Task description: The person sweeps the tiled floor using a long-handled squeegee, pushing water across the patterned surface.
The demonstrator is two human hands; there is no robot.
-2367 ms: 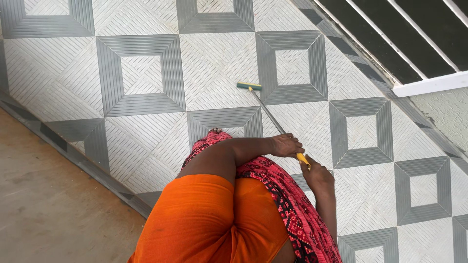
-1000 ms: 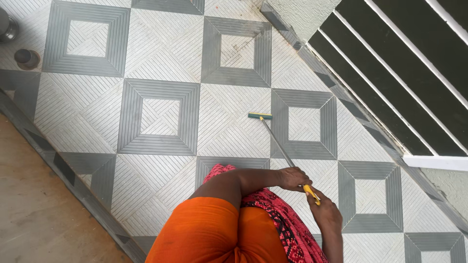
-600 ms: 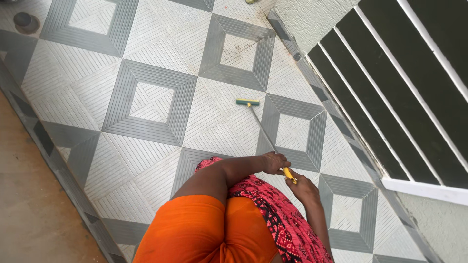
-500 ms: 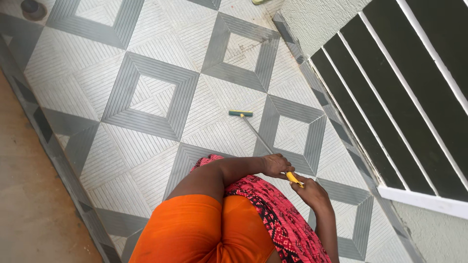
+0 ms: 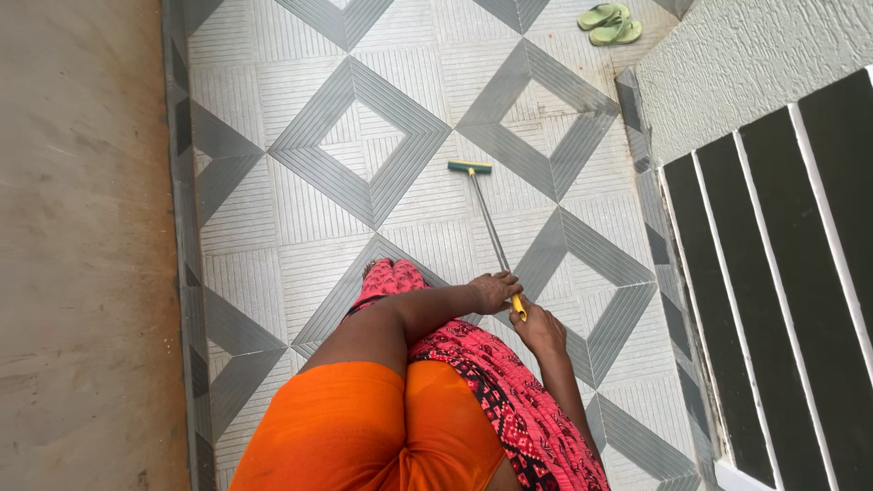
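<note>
Both hands grip a long-handled floor wiper [image 5: 485, 218]. It has a thin metal shaft, a yellow grip at my end and a green and yellow head [image 5: 469, 167] resting on the tiles ahead of me. My left hand [image 5: 496, 290] is closed on the shaft just above the yellow grip. My right hand [image 5: 538, 329] is closed on the yellow grip end, just behind the left. I wear an orange top and a red patterned cloth [image 5: 509, 391], and my toes [image 5: 375, 267] show below it.
The floor [image 5: 300, 209] is grey and white tiles in diamond patterns. A bare concrete strip [image 5: 82, 245] runs along the left. A textured wall [image 5: 746, 64] and a dark barred gate [image 5: 782, 273] stand on the right. A pair of green sandals [image 5: 609, 24] lies at the far top.
The view has swung round to the right, bringing the green sandals and more concrete into sight. The wiper head stays on the tiles in front of me, with both hands holding on.
</note>
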